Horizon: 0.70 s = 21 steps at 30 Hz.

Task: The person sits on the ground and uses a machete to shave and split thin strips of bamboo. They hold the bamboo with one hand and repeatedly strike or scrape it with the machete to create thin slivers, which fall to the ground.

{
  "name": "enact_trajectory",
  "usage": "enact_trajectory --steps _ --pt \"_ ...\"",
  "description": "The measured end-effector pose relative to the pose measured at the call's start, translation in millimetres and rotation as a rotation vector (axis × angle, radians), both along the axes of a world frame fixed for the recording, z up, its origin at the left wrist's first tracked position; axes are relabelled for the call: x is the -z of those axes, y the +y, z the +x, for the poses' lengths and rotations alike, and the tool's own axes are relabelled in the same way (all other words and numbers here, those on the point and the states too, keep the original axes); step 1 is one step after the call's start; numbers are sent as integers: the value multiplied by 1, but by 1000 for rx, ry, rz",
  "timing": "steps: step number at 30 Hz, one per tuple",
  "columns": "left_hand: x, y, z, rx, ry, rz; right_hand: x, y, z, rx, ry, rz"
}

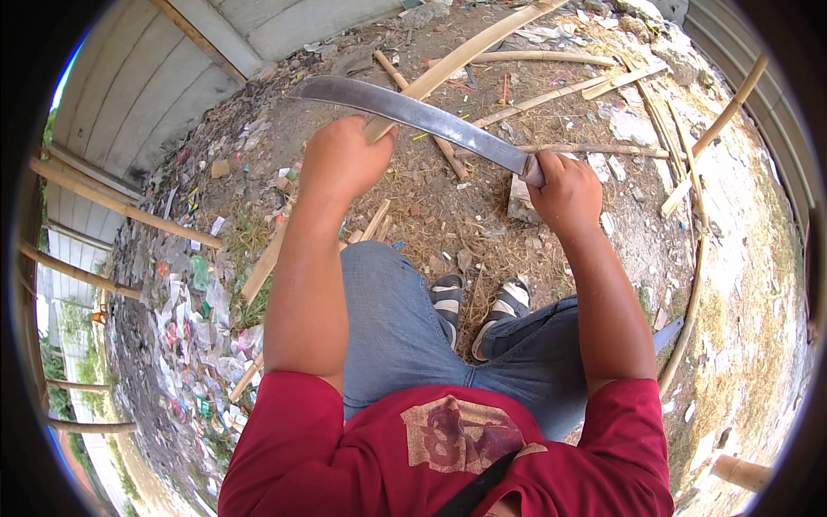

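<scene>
My right hand (566,191) is closed round the handle of a machete (431,119). Its long curved metal blade reaches left across the front of me, with the tip beyond my left hand (345,157). That left hand is closed round the near end of a split bamboo strip (469,53), which slants away to the upper right. The blade crosses over the strip just beyond my left fist. Whether the edge touches or bites into the bamboo, I cannot tell.
Bamboo poles and split pieces (551,102) lie on the littered ground ahead. A small block (522,200) sits below my right hand. Plastic rubbish (194,323) is strewn at left, beside leaning bamboo poles (129,205) and a panel wall (146,95).
</scene>
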State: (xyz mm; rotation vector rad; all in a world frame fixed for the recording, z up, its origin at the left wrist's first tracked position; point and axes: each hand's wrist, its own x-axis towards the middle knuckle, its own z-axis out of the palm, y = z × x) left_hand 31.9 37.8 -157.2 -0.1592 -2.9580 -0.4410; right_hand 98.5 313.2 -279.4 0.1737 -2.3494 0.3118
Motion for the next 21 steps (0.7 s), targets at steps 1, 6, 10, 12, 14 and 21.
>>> enact_trajectory --steps 1,6,10,12,14,21 --pt "-3 4 3 -6 -26 -17 0 2 0 -5 -17 -3" --pt "14 -1 -2 14 0 -21 6 -4 0 -80 -52 -12" --pt "13 4 6 25 18 10 5 0 -1 -62 -139 -57" --pt "13 8 14 40 26 12 7 3 -2 -7 -256 -144" --pt "19 11 18 40 22 -10 3 0 -7 41 -339 -294" --pt "48 27 28 172 72 -55 3 -12 -6 -50 -442 -311"
